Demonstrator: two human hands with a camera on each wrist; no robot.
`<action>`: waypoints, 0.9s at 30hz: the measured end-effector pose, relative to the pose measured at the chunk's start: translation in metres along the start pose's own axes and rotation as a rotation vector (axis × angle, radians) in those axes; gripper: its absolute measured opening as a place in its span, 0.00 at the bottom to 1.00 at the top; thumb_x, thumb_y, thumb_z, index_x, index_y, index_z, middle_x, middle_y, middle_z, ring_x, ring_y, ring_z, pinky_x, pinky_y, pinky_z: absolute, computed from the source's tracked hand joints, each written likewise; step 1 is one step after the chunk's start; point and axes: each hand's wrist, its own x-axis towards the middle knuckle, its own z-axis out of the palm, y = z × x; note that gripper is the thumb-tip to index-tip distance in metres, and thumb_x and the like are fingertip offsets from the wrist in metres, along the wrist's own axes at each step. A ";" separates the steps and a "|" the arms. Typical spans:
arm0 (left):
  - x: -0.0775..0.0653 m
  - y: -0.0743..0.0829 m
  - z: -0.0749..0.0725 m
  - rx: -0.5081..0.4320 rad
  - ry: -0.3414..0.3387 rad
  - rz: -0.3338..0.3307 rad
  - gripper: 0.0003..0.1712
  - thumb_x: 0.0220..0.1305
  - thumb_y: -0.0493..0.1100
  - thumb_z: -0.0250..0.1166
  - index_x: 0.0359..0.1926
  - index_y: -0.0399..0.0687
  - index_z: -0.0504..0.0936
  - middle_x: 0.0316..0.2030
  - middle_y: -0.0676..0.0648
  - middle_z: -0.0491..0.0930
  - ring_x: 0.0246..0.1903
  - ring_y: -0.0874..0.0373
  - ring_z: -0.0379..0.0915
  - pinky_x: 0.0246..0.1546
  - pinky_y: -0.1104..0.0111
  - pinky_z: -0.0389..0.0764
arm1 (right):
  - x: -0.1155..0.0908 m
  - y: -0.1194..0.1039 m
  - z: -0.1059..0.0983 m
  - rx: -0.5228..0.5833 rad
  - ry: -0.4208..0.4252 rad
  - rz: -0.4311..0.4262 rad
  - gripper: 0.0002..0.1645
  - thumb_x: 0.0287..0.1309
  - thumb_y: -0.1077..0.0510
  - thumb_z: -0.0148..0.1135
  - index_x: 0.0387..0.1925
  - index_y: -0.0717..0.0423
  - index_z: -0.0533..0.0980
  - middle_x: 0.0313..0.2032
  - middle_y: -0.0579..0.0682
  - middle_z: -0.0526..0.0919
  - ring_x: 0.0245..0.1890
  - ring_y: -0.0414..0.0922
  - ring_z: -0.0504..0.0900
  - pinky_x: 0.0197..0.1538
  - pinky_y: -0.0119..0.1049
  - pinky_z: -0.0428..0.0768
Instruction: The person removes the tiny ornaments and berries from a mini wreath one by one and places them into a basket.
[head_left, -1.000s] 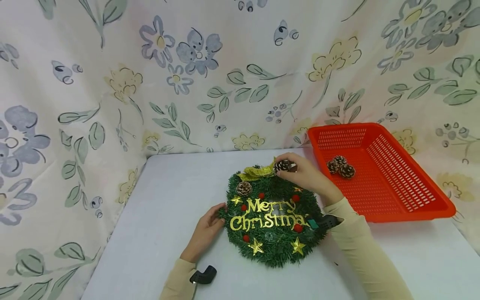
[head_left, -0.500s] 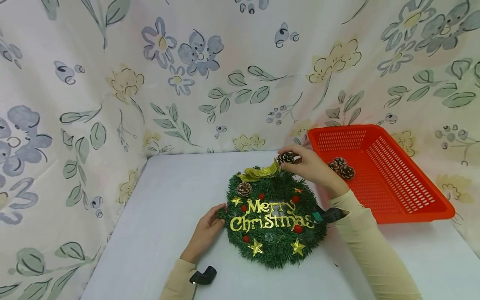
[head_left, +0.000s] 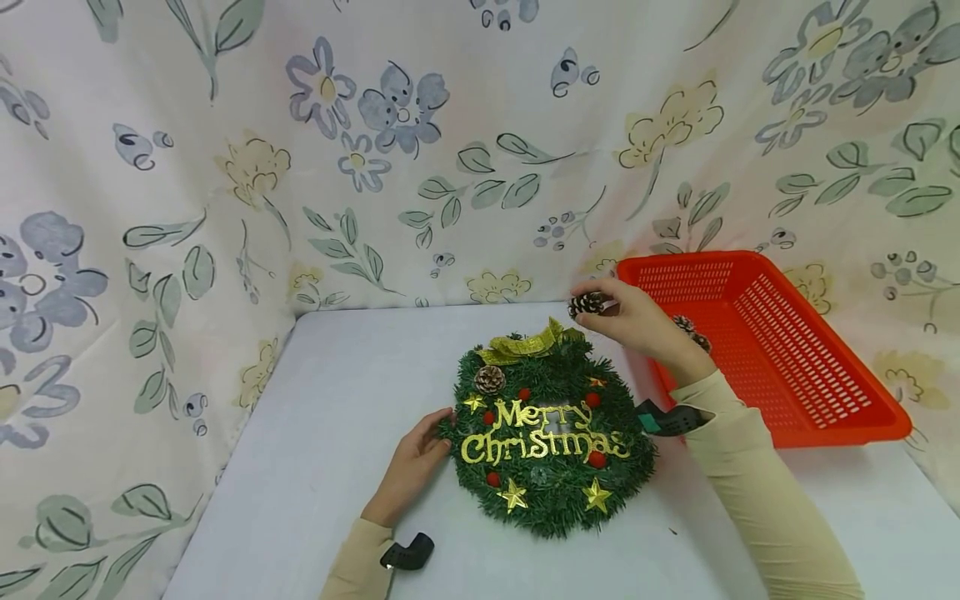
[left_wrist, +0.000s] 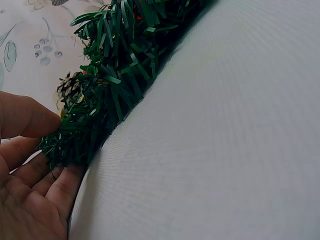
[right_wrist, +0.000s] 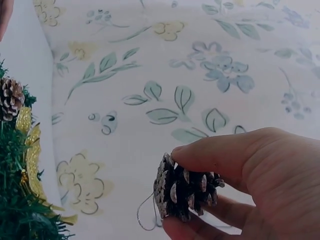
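Wreath of bristly green tinsel [head_left: 555,479]: left hand [head_left: 412,462] pinches round rim [left_wrist: 75,142]. Beyond it, right hand [head_left: 641,322] pinches scaly brown pinecone [right_wrist: 184,192].

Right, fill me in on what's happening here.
Someone is handling a decorated Christmas wreath that lies on a white table. The left hand grips its left edge, while the right hand holds a loose pinecone clear of it, past its upper right side. A second pinecone sits on the wreath by the gold ribbon. More pinecones lie in the red basket, partly hidden behind the right hand.
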 end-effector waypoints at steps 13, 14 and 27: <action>0.000 -0.001 0.000 0.024 0.001 0.015 0.29 0.72 0.29 0.56 0.72 0.42 0.68 0.67 0.36 0.73 0.69 0.39 0.69 0.55 0.80 0.78 | 0.001 0.007 -0.015 0.001 0.016 0.016 0.24 0.67 0.57 0.65 0.63 0.55 0.75 0.58 0.62 0.77 0.51 0.59 0.82 0.49 0.37 0.83; 0.000 -0.001 0.000 0.024 0.002 0.015 0.29 0.72 0.30 0.56 0.72 0.42 0.68 0.67 0.36 0.73 0.69 0.39 0.69 0.55 0.80 0.78 | 0.001 0.007 -0.017 -0.003 0.021 0.016 0.24 0.67 0.57 0.65 0.63 0.54 0.75 0.58 0.61 0.77 0.51 0.58 0.82 0.49 0.37 0.83; 0.000 0.000 0.000 0.026 0.009 0.014 0.29 0.72 0.29 0.56 0.72 0.41 0.69 0.66 0.36 0.74 0.68 0.39 0.69 0.55 0.81 0.78 | 0.000 0.009 -0.032 -0.075 0.069 0.066 0.25 0.68 0.54 0.64 0.65 0.49 0.74 0.67 0.56 0.71 0.61 0.56 0.74 0.57 0.49 0.79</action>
